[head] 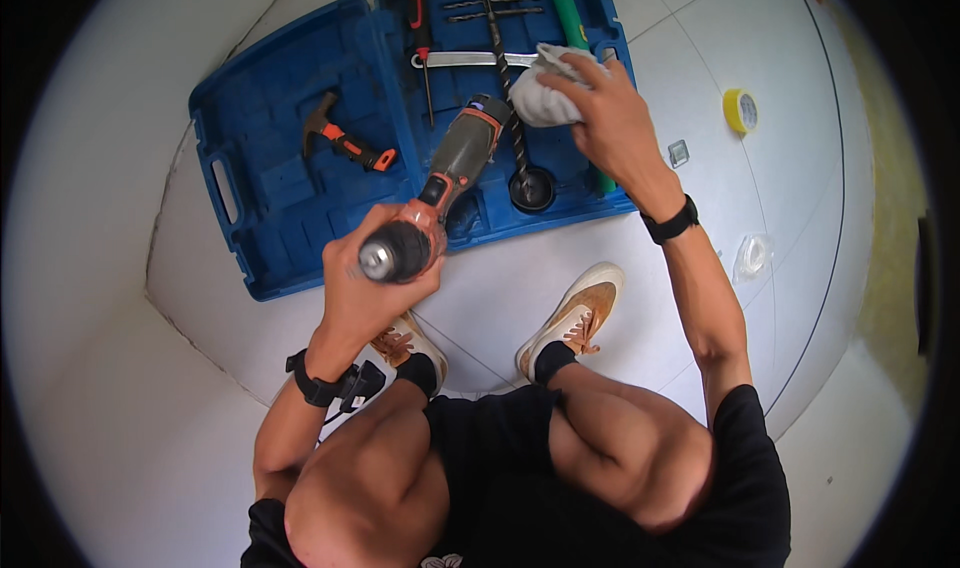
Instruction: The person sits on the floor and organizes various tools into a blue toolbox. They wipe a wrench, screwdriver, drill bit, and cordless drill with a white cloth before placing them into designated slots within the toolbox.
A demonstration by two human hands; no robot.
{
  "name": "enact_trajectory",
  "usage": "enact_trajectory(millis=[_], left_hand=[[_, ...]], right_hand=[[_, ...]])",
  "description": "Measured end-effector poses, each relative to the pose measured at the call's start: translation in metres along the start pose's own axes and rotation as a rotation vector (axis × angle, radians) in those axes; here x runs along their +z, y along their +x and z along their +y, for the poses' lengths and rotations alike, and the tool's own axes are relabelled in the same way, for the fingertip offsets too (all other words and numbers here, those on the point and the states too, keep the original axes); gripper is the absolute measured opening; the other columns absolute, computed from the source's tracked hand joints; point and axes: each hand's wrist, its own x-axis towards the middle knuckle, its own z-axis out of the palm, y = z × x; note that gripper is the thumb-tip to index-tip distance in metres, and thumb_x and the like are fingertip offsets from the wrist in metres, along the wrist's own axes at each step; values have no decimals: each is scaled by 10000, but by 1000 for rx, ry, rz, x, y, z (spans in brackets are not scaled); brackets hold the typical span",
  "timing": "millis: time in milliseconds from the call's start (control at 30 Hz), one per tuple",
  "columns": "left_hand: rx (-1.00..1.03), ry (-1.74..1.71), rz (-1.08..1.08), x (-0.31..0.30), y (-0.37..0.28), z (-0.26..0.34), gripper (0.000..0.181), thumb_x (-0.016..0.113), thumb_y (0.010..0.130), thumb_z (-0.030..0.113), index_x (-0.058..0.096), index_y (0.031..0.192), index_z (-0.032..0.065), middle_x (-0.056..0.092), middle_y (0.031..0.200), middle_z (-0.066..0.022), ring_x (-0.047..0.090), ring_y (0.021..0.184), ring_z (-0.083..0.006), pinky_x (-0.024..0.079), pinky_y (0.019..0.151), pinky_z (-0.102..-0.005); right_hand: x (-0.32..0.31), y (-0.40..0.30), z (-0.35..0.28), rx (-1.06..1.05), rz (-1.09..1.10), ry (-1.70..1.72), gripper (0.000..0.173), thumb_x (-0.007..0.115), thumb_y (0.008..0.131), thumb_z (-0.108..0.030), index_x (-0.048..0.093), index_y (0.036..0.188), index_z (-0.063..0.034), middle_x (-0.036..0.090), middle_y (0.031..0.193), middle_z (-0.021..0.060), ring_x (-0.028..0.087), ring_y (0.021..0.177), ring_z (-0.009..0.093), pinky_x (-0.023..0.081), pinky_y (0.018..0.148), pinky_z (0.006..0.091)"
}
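Observation:
My left hand (360, 298) grips a red and dark grey power drill (461, 148) near its head, with the metal chuck facing up towards me. The far end of the drill hangs over the open blue plastic tool case (277, 223). Bunched in my right hand (619, 125) is a white cloth (547, 99), above the case's right half. Beneath and around the cloth lie a silver wrench (465, 59), a long spiral drill bit (496, 35) reaching a round black cup (532, 190), and a green tool (570, 17), partly covered by my hand.
A claw hammer (349, 144) lies in the case's left half. The right half also holds a screwdriver (420, 24) and several smaller drill bits (493, 0). On the tiled floor are a yellow tape roll (731, 112), a small square piece (678, 153) and a clear plastic packet (752, 258).

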Motion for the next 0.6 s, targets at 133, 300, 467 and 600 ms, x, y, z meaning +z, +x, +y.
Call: enact_trajectory(millis=[133, 300, 467, 600], left_hand=[[75, 182, 14, -2, -6, -3, 521, 879, 679, 146, 677, 1144, 29, 747, 919, -156, 756, 789, -270, 594, 759, -311], [190, 316, -96, -6, -2, 3, 492, 868, 682, 107, 672, 1122, 4, 735, 967, -201, 755, 897, -345, 612, 805, -355], [361, 469, -82, -2, -7, -10, 497, 841, 627, 37, 649, 1083, -2, 711, 1099, -206, 728, 1027, -358, 610, 840, -403], [418, 527, -167, -4, -8, -5, 556, 838, 579, 19, 651, 1101, -18, 696, 1170, -207, 711, 1099, -363, 602, 897, -401]], right_hand=[[-29, -4, -42, -126, 152, 250, 766, 679, 640, 94, 709, 1307, -283, 616, 1384, 62, 584, 1030, 340, 552, 860, 381], [5, 4, -37, -239, -93, 167, 669, 683, 704, 107, 733, 1259, -264, 584, 1423, 57, 579, 1016, 325, 542, 885, 387], [-13, 14, -35, -215, 13, 193, 636, 701, 696, 80, 740, 1249, -232, 593, 1400, 76, 585, 1054, 341, 530, 910, 402], [-9, 1, -63, -442, -81, 268, 449, 676, 764, -1, 790, 1149, -202, 607, 1370, 65, 586, 1036, 306, 519, 926, 389]])
